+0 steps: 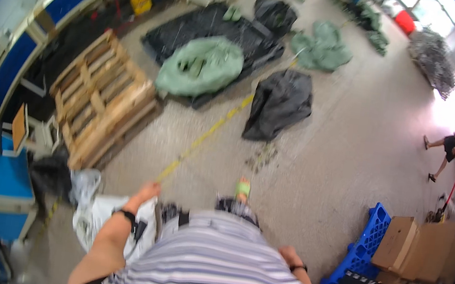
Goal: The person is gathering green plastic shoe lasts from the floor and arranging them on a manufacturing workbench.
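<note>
1. Head view: left hand (146, 193) near white sack (98, 214), person's left; right hand (293, 257) apart from blue pallet (365, 236), person's right.
2. Finger closure, both: cannot tell.
3. Seemingly walking; best judged: step wide of black bag (281, 106) on floor (355, 136) ahead.

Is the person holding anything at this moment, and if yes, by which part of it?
Nothing that I can see: the left grip and the right grip both look empty.

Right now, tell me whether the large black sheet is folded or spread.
Spread: the black sheet lies wide and mostly flat, reaching out past the green sack on it.
</note>
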A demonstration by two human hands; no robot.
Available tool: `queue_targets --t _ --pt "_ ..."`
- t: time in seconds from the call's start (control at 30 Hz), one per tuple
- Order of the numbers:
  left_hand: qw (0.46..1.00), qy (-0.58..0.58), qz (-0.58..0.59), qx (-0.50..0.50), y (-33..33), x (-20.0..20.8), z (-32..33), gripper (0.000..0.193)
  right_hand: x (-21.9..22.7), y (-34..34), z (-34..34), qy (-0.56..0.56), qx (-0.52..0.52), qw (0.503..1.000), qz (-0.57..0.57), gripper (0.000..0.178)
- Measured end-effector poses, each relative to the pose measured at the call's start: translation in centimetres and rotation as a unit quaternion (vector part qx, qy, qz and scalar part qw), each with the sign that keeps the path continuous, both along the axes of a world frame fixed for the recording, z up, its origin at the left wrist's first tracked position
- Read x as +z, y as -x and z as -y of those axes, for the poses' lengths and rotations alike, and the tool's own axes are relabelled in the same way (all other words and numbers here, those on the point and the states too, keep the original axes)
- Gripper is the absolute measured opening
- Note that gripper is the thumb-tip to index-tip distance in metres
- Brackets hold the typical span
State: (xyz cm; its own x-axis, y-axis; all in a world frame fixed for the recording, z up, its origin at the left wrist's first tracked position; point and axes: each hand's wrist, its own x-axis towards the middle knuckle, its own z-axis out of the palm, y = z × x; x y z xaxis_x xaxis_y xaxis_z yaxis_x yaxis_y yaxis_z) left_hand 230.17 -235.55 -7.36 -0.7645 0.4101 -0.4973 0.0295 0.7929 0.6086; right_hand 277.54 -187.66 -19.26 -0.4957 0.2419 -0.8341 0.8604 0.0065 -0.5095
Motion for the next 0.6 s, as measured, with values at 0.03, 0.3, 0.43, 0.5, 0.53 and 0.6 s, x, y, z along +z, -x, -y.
queue_targets --t 0.03,0.3,0.43,0.5,0.53,0.6 --pt "0.998 0.058 0.026 0.018 0.3 1.1 -4.2 0.029 -4.9 -2.7 -4.0 -0.117 0.239 0.957 -0.117 0.017" --pt "0.965 0.039 0.123 0.230 0.6 4.2 -10.9 0.030 -2.3 24.4 -23.1 -0.151 0.254 0.946 -0.132 0.016" --pt "0.938 0.053 0.196 0.280 0.3 2.9 -10.2 0.031 3.0 39.2 -26.6 -0.146 0.170 0.972 -0.070 0.021" --pt "0.915 0.058 0.236 0.321 1.3 2.0 -9.6 0.031 5.2 45.4 -25.8 -0.105 0.162 0.977 -0.093 0.023" --pt "0.912 0.058 0.240 0.327 2.7 1.8 -9.6 0.031 6.4 48.5 -25.0 -0.071 0.146 0.979 -0.122 0.026" --pt "0.908 0.070 0.231 0.343 7.0 1.3 -10.2 0.030 6.8 52.4 -23.4 -0.062 0.178 0.976 -0.108 0.028"
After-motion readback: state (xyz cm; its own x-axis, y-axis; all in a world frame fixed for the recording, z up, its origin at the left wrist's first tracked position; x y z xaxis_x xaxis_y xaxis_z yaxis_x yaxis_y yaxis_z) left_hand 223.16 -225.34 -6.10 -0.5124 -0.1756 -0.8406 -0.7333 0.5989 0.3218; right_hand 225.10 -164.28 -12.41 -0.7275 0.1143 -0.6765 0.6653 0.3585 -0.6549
